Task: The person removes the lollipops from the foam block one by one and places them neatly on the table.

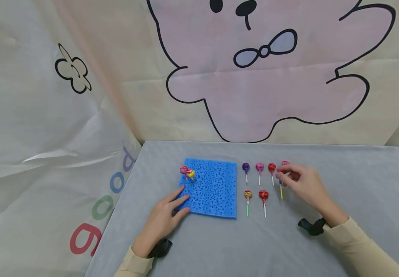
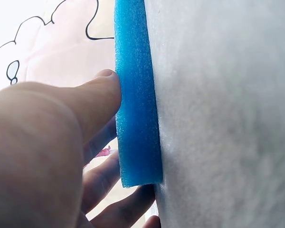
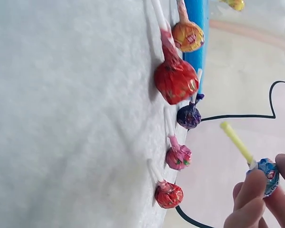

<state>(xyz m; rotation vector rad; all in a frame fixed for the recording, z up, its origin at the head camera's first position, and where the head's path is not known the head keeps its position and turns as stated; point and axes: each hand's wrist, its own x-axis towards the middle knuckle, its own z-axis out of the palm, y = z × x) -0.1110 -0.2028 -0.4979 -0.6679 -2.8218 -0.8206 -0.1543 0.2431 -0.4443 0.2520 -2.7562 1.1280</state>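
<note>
Your right hand (image 1: 303, 182) pinches blue-wrapped yellow-stick lollipop (image 3: 267, 175) by head, lifted above grey table (image 1: 324, 238). Left hand (image 1: 166, 215) flat, fingers spread, steadies blue foam pad (image 1: 213, 188). Fingertip grip thin: wrapper slips, candy drops onto lollipop row (image 1: 259, 168).

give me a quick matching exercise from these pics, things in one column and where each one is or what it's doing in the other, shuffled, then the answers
Things
1. left hand
2. right hand
3. purple lollipop
4. two lollipops at the far left

Places or states
A. lying on the grey table, nearest the foam in the far row
B. pinches a blue-wrapped lollipop with a yellow stick
C. standing upright on the blue foam pad
D. rests on the foam pad's near left corner, fingers straight

Pairs: 1-D, 2-B, 3-A, 4-C
</note>
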